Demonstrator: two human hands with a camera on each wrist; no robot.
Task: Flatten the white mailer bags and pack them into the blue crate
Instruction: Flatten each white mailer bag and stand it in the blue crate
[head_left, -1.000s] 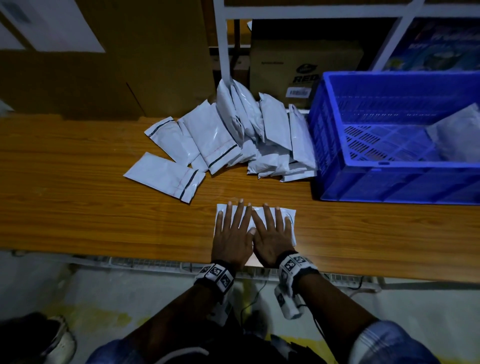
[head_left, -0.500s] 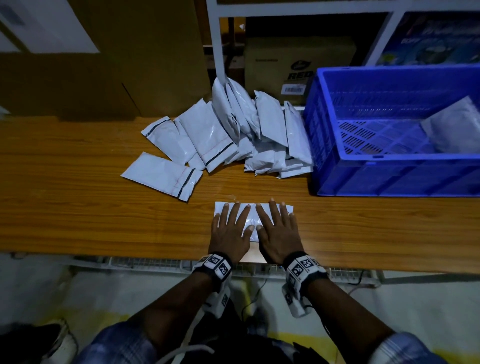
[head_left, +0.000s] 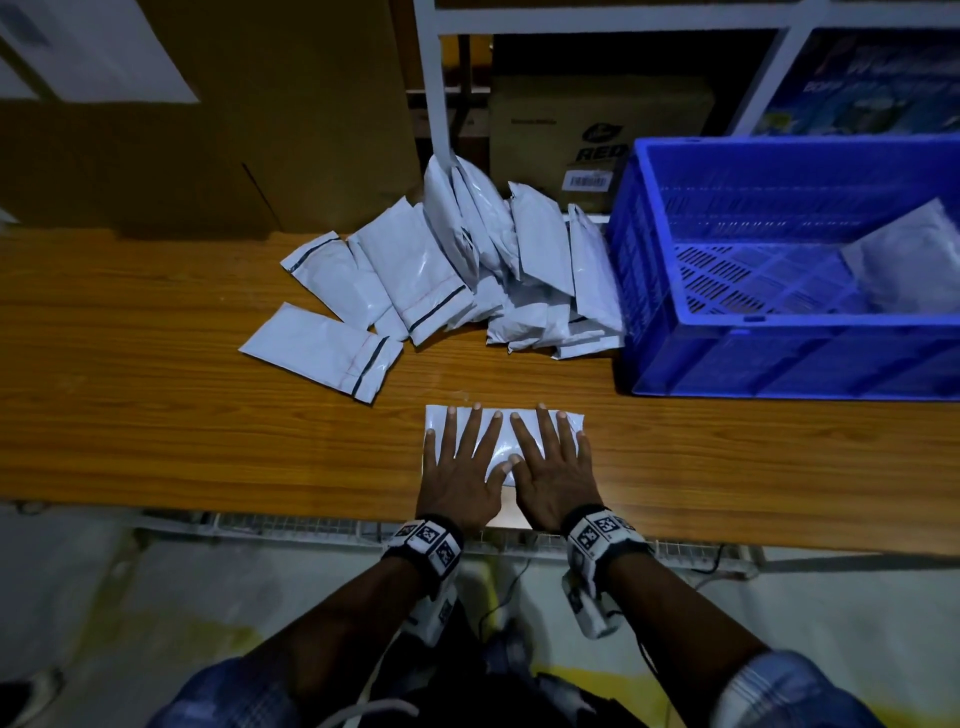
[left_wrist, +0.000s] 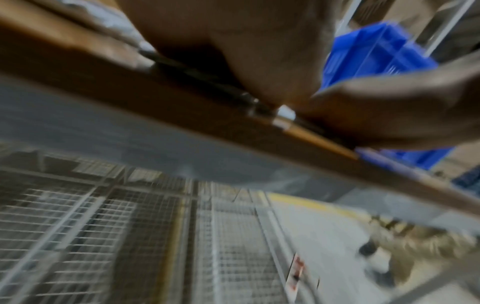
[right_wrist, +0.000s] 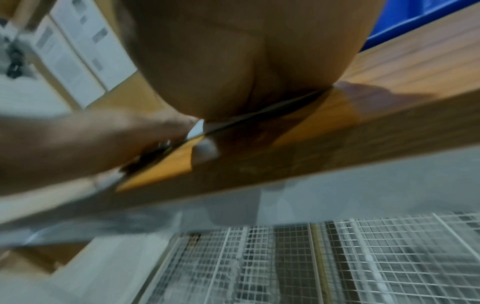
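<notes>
both palms flat on one mailer at the table's near edge

left hand (head_left: 457, 475) and right hand (head_left: 553, 475), fingers spread straight, press a glossy white mailer bag (head_left: 501, 434) onto the wood-grain table (head_left: 156, 415). at 12 o'clock, a heap of puffy mailers (head_left: 467, 270); at 2 o'clock, the slotted blue crate (head_left: 779, 358) holding one bag (head_left: 914, 260).

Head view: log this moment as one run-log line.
step: flattening | left hand: flat on mailer bag | right hand: flat on same bag | blue crate: one bag inside | pile: unpacked
</notes>
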